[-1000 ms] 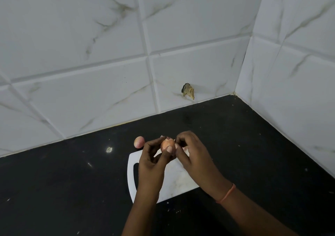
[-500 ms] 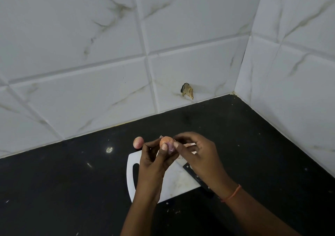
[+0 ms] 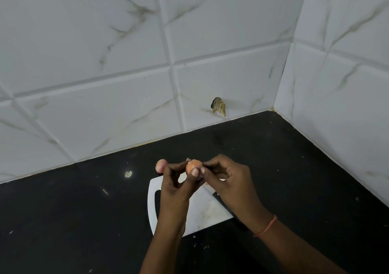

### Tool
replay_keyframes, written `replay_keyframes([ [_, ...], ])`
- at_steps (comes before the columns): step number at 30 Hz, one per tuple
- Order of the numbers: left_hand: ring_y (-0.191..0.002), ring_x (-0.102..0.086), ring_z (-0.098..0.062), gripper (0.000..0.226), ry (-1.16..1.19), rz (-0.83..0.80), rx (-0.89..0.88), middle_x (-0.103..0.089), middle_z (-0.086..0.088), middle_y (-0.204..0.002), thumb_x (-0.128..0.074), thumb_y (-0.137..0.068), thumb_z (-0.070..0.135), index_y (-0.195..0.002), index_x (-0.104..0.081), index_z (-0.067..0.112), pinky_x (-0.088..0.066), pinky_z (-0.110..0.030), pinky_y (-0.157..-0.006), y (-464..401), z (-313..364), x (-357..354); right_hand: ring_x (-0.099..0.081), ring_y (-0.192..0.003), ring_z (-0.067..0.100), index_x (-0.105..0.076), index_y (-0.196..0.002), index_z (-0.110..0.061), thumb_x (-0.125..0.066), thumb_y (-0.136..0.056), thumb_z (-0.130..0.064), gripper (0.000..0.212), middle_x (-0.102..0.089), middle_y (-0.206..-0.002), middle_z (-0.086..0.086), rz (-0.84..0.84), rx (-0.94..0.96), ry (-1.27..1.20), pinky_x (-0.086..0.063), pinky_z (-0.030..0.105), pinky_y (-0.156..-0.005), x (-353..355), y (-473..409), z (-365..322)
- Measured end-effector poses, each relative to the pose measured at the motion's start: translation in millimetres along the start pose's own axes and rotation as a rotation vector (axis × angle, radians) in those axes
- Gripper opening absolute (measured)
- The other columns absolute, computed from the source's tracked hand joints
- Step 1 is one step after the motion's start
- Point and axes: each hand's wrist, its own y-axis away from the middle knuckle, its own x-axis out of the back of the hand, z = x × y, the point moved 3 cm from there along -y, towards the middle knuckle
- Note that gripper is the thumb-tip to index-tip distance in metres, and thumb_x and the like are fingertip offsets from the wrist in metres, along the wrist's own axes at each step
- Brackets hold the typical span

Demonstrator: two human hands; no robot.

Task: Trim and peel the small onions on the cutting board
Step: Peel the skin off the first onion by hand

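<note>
1. A small onion (image 3: 193,166) is held in the air above the far end of the cutting board (image 3: 207,212), clear of its surface
2. The left hand (image 3: 175,189) is closed on the onion: thumb tip against its near face, fingers curled round its left side
3. The right hand (image 3: 228,186) is narrowed to a pinch at the onion's right edge, thumb and forefinger tips touching it; whether they grip loose skin or the bulb itself cannot be told
4. A pale sliver, apparently skin, shows at the top of the held onion, just behind the fingertips
5. A second onion (image 3: 161,165) lies on the black countertop (image 3: 73,210), just beyond the board's far left corner and beside the left hand's knuckles; it does not appear to touch the board
6. The cutting board is white, with a dark handle slot on its left side; both wrists cover much of it
7. A knife (image 3: 219,199) lies on the board under the right hand; only a short dark part is visible, the rest hidden
8. An orange band (image 3: 266,227) circles the right wrist
9. The wall tile (image 3: 231,88) behind the counter carries a chipped hole (image 3: 218,108) just above the counter edge
</note>
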Motion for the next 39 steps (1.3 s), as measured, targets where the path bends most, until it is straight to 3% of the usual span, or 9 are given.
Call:
replay_keyframes([
  [6,-0.112,-0.068,-0.022,0.039,-0.011,0.000,-0.010,-0.072,0.004,-0.107,-0.072,-0.080,0.021,-0.111,-0.059,0.001,-0.059,-0.039,-0.089,0.4,2.7,0.6,-0.069,-0.086,0.002,-0.074,-0.095,-0.012,-0.067,-0.083,-0.037,0.029,-0.074,-0.090,-0.006,0.003,0.007,0.018,-0.059,0.023,-0.076,1.4,-0.7,1.4],
  [10,-0.110,-0.069,-0.021,0.042,-0.007,0.009,-0.002,-0.072,0.000,-0.107,-0.074,-0.078,0.024,-0.109,-0.060,0.001,-0.058,-0.041,-0.090,1.8,3.9,-0.2,-0.069,-0.083,0.003,-0.074,-0.092,-0.012,-0.065,-0.082,-0.044,0.034,-0.073,-0.085,-0.007,0.029,-0.017,0.018,-0.059,0.024,-0.074,1.8,1.0,2.5],
  [14,-0.116,-0.066,-0.023,0.045,-0.016,-0.003,-0.002,-0.069,-0.006,-0.105,-0.080,-0.079,0.029,-0.106,-0.060,-0.001,-0.058,-0.041,-0.090,2.9,3.2,-0.2,-0.069,-0.083,0.002,-0.071,-0.093,-0.016,-0.072,-0.083,-0.020,0.011,-0.072,-0.086,-0.007,0.052,-0.052,0.014,-0.057,0.019,-0.074,4.5,-1.2,7.1],
  [17,-0.111,-0.069,-0.022,0.042,-0.003,0.009,0.002,-0.071,-0.005,-0.107,-0.076,-0.080,0.025,-0.108,-0.060,-0.002,-0.058,-0.042,-0.090,2.4,3.7,-0.5,-0.069,-0.089,0.000,-0.069,-0.102,-0.018,-0.071,-0.083,-0.029,0.022,-0.072,-0.094,-0.010,0.002,-0.075,-0.047,-0.057,0.018,-0.078,5.0,-1.6,4.3],
  [23,-0.106,-0.070,-0.027,0.038,-0.007,0.026,-0.003,-0.070,-0.009,-0.113,-0.073,-0.080,0.022,-0.110,-0.061,0.001,-0.058,-0.044,-0.090,1.1,4.5,-0.1,-0.070,-0.087,0.003,-0.074,-0.098,-0.012,-0.062,-0.080,-0.050,0.043,-0.074,-0.091,-0.006,-0.006,-0.037,-0.017,-0.059,0.027,-0.078,2.5,2.2,-2.8],
  [29,-0.113,-0.068,-0.024,0.043,-0.042,0.032,-0.016,-0.071,0.000,-0.111,-0.076,-0.077,0.024,-0.111,-0.062,0.002,-0.057,-0.048,-0.093,1.3,4.4,2.2,-0.069,-0.085,0.003,-0.075,-0.096,-0.010,-0.071,-0.085,-0.022,0.017,-0.074,-0.089,-0.004,0.021,0.038,0.077,-0.056,0.018,-0.077,2.0,2.2,-1.0],
  [33,-0.114,-0.067,-0.025,0.045,-0.056,0.034,-0.007,-0.072,0.000,-0.111,-0.078,-0.075,0.027,-0.111,-0.063,0.004,-0.056,-0.050,-0.094,1.6,4.5,2.6,-0.067,-0.086,0.001,-0.075,-0.093,-0.009,-0.073,-0.083,-0.021,0.015,-0.074,-0.085,-0.002,0.053,0.083,0.105,-0.051,0.008,-0.074,1.2,3.4,-4.3],
  [36,-0.111,-0.069,-0.023,0.042,-0.065,0.027,-0.002,-0.072,0.001,-0.111,-0.076,-0.078,0.025,-0.112,-0.063,0.005,-0.056,-0.048,-0.094,3.3,5.2,1.2,-0.068,-0.081,0.003,-0.074,-0.091,-0.011,-0.069,-0.082,-0.031,0.023,-0.073,-0.083,-0.004,0.049,0.080,0.101,-0.054,0.012,-0.072,2.5,1.9,-6.9],
  [39,-0.112,-0.068,-0.026,0.038,-0.031,0.035,0.009,-0.071,-0.006,-0.116,-0.075,-0.080,0.025,-0.111,-0.063,0.006,-0.056,-0.046,-0.094,3.5,4.9,1.2,-0.068,-0.081,0.005,-0.073,-0.093,-0.011,-0.069,-0.085,-0.026,0.017,-0.072,-0.085,-0.005,0.076,0.058,0.071,-0.057,0.017,-0.073,2.9,1.7,-4.7],
])
